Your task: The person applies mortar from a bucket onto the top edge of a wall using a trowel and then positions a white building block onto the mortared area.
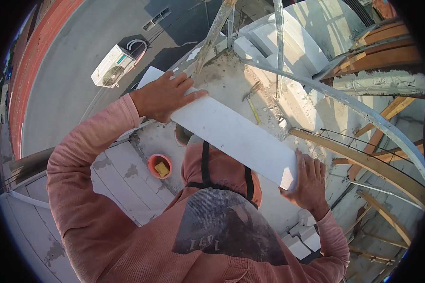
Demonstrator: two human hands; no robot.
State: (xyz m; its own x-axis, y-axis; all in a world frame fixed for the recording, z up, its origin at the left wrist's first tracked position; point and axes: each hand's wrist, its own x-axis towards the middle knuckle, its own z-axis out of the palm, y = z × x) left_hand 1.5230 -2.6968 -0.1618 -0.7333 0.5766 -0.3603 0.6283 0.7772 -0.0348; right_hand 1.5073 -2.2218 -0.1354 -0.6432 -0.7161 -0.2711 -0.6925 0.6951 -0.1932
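Note:
A long white building block (236,137) lies slantwise across the front of my body, held between my two hands. My left hand (163,96) is wrapped over its upper left end, fingers reaching across the top face. At the lower right end my right hand (308,181) grips the short side, with the fingertips pointing up along it. The block's underside is hidden from me. Past its far edge, a hammer (253,103) with a yellow handle rests on the dusty concrete floor.
An orange-red bucket (152,166) with a yellow sponge (162,170) stands left of my body. White blocks (293,37) are piled at the far right, with smaller ones (303,238) near my right forearm. Metal posts (279,47) and wooden beams (363,160) crowd the right side. An air-conditioner unit (113,66) is at upper left.

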